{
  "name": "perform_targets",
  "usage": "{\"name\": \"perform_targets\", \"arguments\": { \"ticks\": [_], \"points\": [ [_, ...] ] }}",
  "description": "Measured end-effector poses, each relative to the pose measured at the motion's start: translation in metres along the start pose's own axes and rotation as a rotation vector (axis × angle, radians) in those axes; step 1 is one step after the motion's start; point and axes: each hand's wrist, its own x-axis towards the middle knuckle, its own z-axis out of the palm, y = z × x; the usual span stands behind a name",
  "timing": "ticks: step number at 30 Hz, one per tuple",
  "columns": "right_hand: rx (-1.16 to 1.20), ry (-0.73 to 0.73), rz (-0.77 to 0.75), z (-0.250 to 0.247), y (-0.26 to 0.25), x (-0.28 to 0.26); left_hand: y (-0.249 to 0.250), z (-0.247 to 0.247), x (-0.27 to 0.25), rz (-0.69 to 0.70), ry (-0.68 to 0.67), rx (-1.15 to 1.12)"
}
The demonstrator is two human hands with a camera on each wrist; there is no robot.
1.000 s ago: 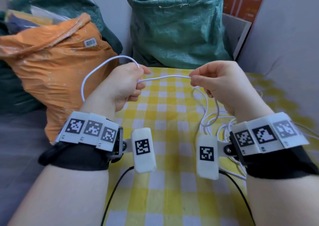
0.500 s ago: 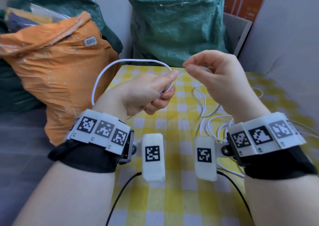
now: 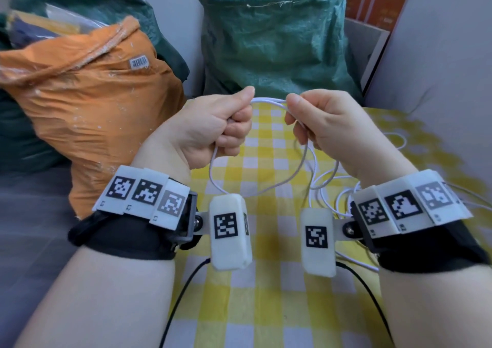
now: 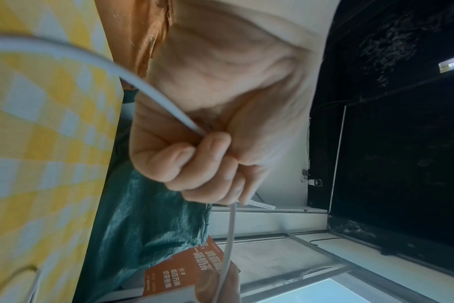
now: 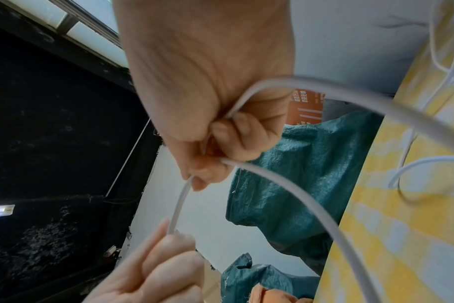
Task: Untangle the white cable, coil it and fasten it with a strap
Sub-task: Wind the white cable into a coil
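Observation:
A thin white cable (image 3: 269, 100) spans the short gap between my two hands, held above the yellow checked tablecloth (image 3: 266, 294). My left hand (image 3: 226, 124) is a fist curled round the cable (image 4: 169, 108), with a loop hanging below it (image 3: 255, 192). My right hand (image 3: 306, 113) pinches the cable (image 5: 236, 110) between thumb and curled fingers. Loose tangled turns of cable (image 3: 335, 188) lie on the cloth under my right wrist. No strap is in view.
An orange sack (image 3: 87, 103) stands at the left edge of the table, with a green woven sack (image 3: 274, 41) behind it. A grey wall (image 3: 439, 68) runs along the right. More white cable strands (image 3: 399, 142) lie at the right on the cloth.
The big arc over my left hand is gone; a loop now hangs below both hands. My hands have come level and close together, both gripping the cable.

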Motion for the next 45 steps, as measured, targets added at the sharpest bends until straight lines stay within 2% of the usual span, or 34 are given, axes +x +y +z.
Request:
{"name": "perform_targets", "arguments": {
  "ticks": [3, 7, 17, 23, 34, 39, 45],
  "points": [
    [0.054, 0.031, 0.067, -0.003, 0.003, 0.001, -0.003, -0.004, 0.003, -0.005, 0.113, -0.053],
    [0.048, 0.097, 0.107, -0.005, 0.005, 0.002, -0.007, -0.008, 0.005, -0.034, 0.155, -0.13],
    [0.077, 0.215, 0.181, -0.006, 0.005, 0.003, -0.007, -0.012, 0.004, -0.059, 0.129, -0.219],
    [0.009, 0.261, 0.175, -0.007, 0.005, 0.004, -0.009, -0.013, 0.0, -0.021, 0.054, -0.133],
    [0.012, 0.223, 0.137, -0.005, 0.004, 0.002, -0.01, -0.009, 0.001, -0.07, -0.11, -0.159],
    [0.057, 0.126, 0.119, -0.005, 0.005, 0.0, -0.008, -0.016, 0.003, -0.018, -0.008, -0.269],
    [0.045, 0.149, 0.16, -0.005, 0.006, 0.001, -0.008, -0.018, 0.006, -0.015, 0.049, -0.403]
  ]
}}
